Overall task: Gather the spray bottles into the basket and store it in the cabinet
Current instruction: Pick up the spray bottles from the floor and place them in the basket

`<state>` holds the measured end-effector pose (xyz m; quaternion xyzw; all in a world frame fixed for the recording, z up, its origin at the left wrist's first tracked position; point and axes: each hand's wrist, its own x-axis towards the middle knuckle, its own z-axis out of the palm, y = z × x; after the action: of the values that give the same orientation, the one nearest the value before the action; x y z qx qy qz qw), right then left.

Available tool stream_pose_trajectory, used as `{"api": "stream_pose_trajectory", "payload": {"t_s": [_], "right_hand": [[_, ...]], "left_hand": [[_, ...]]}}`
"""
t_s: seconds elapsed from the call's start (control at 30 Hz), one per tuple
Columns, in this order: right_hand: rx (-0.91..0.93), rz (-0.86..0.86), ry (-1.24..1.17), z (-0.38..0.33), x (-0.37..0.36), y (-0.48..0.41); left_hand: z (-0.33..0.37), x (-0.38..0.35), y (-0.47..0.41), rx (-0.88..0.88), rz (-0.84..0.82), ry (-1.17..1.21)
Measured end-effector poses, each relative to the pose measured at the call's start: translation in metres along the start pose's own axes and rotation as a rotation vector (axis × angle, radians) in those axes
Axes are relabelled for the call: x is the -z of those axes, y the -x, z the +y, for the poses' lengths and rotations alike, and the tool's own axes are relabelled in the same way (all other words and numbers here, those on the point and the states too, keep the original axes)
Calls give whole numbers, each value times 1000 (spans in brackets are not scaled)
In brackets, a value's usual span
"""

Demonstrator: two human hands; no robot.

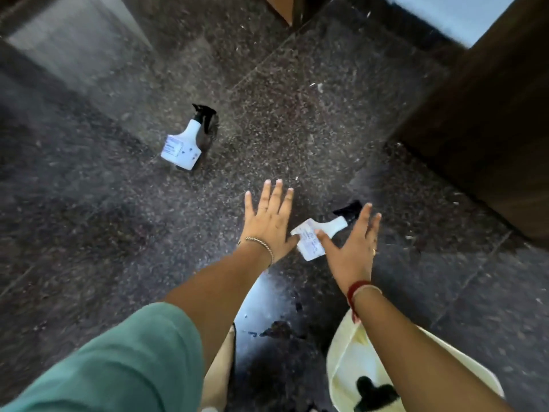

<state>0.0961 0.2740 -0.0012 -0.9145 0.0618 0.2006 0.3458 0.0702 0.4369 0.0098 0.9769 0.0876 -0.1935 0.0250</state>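
Two white spray bottles with black trigger heads lie on the dark speckled floor. The far spray bottle rests left of centre. The near spray bottle lies between my hands, partly covered by my right thumb. My left hand hovers just left of it, fingers spread, holding nothing. My right hand is spread over the bottle's right side, also holding nothing. A pale yellow basket sits at the lower right under my right forearm, with a black trigger head of another bottle showing inside.
A dark wooden cabinet stands at the right, its edge close to the near bottle. A pale reflective panel lies at the upper left. My green sleeve fills the lower left.
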Motion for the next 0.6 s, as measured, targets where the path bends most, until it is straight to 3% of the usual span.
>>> {"api": "stream_pose_trajectory", "payload": {"t_s": [0.13,0.3,0.47,0.6], "right_hand": [[-426,99,-181,-13,-69,-46],[-609,184,-92,-9,-113,-94],[-476,200,211,-6,-121,-98],[-397,166,294,-7,-120,-92]], "left_hand": [[-39,-39,-27,-53,22,-16],[-84,-74,-58,-122,78,7],[-111,-83,-81,-112,128,-48],[-143,-55,-108,-84,201,-73]]}}
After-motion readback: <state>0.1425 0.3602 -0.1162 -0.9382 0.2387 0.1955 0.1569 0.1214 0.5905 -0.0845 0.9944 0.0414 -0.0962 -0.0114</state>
